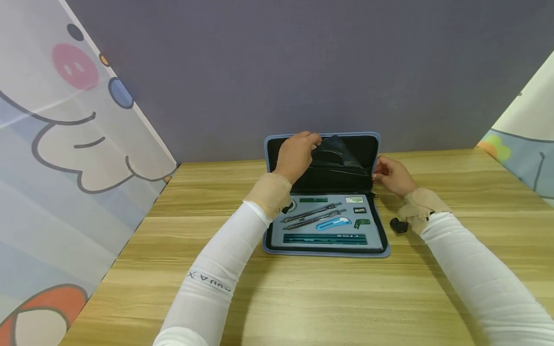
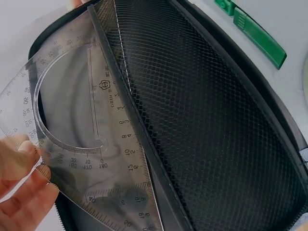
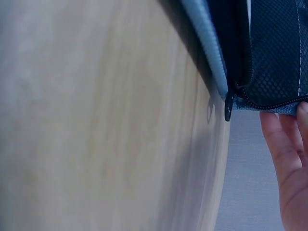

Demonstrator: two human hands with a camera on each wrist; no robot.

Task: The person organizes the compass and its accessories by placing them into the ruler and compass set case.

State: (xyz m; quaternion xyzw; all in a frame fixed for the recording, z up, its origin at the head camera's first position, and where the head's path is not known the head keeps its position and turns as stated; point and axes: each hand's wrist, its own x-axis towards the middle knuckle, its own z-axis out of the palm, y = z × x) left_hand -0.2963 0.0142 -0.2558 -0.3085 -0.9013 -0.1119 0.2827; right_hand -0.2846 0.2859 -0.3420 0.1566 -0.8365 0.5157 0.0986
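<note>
The clear protractor (image 2: 62, 125) and a clear ruler (image 2: 122, 159) behind it stand half out of the black mesh pocket (image 2: 202, 125) in the raised lid of the open drafting case (image 1: 323, 144). The left hand (image 1: 296, 154) reaches over the lid's top edge, and its fingers (image 2: 21, 192) pinch the protractor's lower corner, so they are narrow and holding it. The right hand (image 1: 391, 175) is at the lid's right edge; its fingers (image 3: 284, 149) lie straight against the blue zipped border, just beside the zipper pull (image 3: 229, 107), steadying the lid without curling round it.

The case's lower half lies flat on the wooden surface (image 1: 303, 288). Its grey tray (image 1: 292, 238) holds two compasses (image 1: 313, 215), a blue utility knife (image 1: 333, 223), a row of green pencils (image 1: 324, 239), and several small green and black pieces. A purple wall (image 1: 303, 62) stands behind.
</note>
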